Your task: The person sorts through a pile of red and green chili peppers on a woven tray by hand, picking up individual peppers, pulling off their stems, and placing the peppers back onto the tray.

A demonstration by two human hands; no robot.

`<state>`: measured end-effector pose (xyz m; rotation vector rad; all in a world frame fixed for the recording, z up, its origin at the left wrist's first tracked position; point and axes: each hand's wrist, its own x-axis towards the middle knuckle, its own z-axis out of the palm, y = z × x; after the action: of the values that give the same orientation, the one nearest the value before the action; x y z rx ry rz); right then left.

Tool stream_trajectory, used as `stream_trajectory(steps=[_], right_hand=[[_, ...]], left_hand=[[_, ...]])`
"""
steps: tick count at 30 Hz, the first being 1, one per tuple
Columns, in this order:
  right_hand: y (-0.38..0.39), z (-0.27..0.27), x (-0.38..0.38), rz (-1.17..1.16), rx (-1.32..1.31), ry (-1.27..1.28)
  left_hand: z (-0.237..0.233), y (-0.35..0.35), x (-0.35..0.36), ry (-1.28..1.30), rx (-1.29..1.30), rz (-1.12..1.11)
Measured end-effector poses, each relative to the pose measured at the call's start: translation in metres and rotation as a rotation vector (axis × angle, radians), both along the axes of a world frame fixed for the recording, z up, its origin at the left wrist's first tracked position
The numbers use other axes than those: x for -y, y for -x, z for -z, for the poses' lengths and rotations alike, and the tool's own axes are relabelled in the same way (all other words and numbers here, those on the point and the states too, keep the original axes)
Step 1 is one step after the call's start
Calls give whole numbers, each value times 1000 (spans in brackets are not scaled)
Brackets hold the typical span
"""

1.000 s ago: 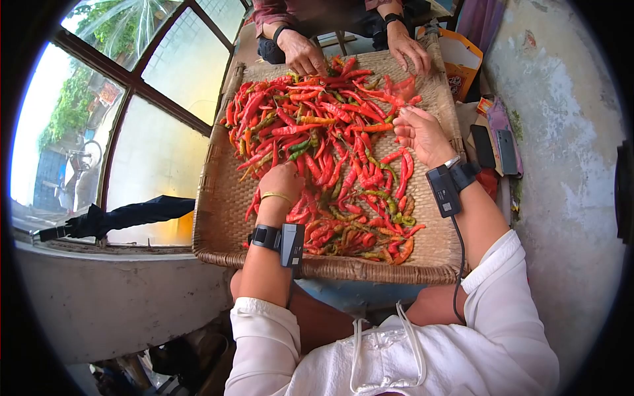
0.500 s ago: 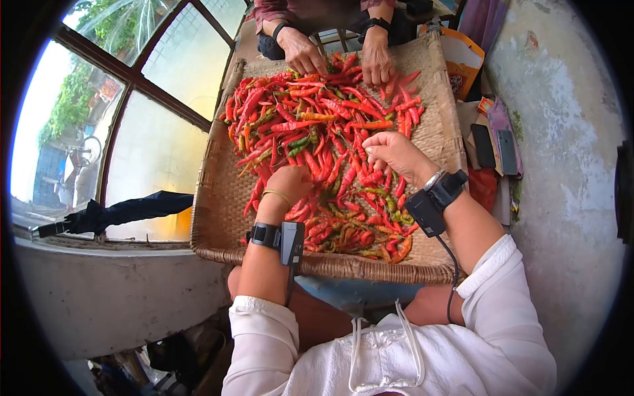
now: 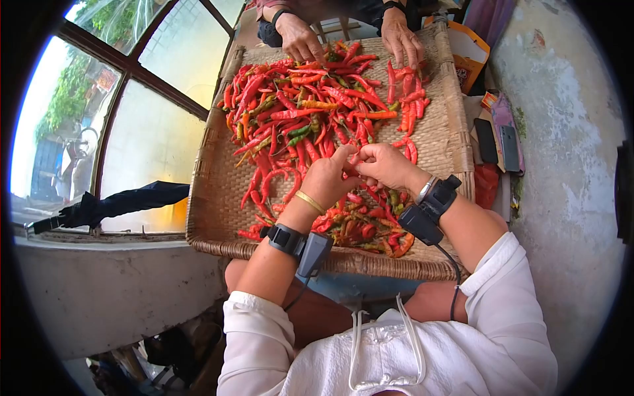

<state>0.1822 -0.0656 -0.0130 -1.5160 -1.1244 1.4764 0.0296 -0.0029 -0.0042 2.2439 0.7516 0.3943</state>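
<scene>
A heap of red chili peppers [image 3: 290, 113], with some green and orange ones, lies in a woven basket tray [image 3: 442, 125]. My left hand [image 3: 329, 177] and my right hand [image 3: 388, 166] meet over the near part of the heap. Both have their fingers pinched together around a red chili [image 3: 354, 160], which shows only in part between the fingertips. Smaller, darker orange and green chilies [image 3: 363, 231] lie just below my hands, near the front rim.
Across the tray, another person's hands [image 3: 300, 39] touch the chilies. A folded dark umbrella [image 3: 142, 199] lies on the window ledge at left. Two phones [image 3: 485, 140] rest right of the tray, beside the wall. An orange box [image 3: 467, 56] stands behind them.
My left hand has moved up and right, and my right hand slightly down, so they now meet. The other person's right-side hand has shifted right, with several chilies under it apart from the heap.
</scene>
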Motion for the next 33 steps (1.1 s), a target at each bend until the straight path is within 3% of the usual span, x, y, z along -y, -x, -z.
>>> stream_trajectory(steps=[3, 5, 7, 10, 11, 13, 17, 19, 22, 27, 29, 32, 33], right_hand=[[-12, -15, -2, 31, 100, 85], [-33, -10, -7, 232, -71, -4], [-59, -8, -12, 632, -531, -255], [-75, -1, -15, 858, -627, -249], [-74, 3, -14, 859, -627, -251], [-65, 2, -11, 564, -513, -37], [-35, -12, -9, 359, -321, -73], [-31, -9, -9, 224, -292, -22], [-31, -7, -8, 219, -234, 15], [-30, -2, -10, 208, -184, 26], [-29, -1, -11, 99, -78, 99], [-25, 0, -10, 104, -51, 97], [-24, -1, -9, 108, -53, 100]], left_hand=[[4, 3, -7, -29, -97, 47], [4, 8, -14, -156, -324, 10], [6, 13, -20, -251, -443, 3], [21, 14, -33, -324, -493, -97], [25, 15, -33, -325, -492, -96], [30, 16, -35, -335, -541, -85], [43, 18, -39, -273, -557, -124], [45, 21, -43, -116, -438, -212], [41, 18, -45, 24, -496, -121], [29, 14, -35, 9, -536, -146], [26, 13, -36, -10, -526, -142], [16, 8, -31, 82, -102, -201], [10, 5, -26, 84, -104, -197]])
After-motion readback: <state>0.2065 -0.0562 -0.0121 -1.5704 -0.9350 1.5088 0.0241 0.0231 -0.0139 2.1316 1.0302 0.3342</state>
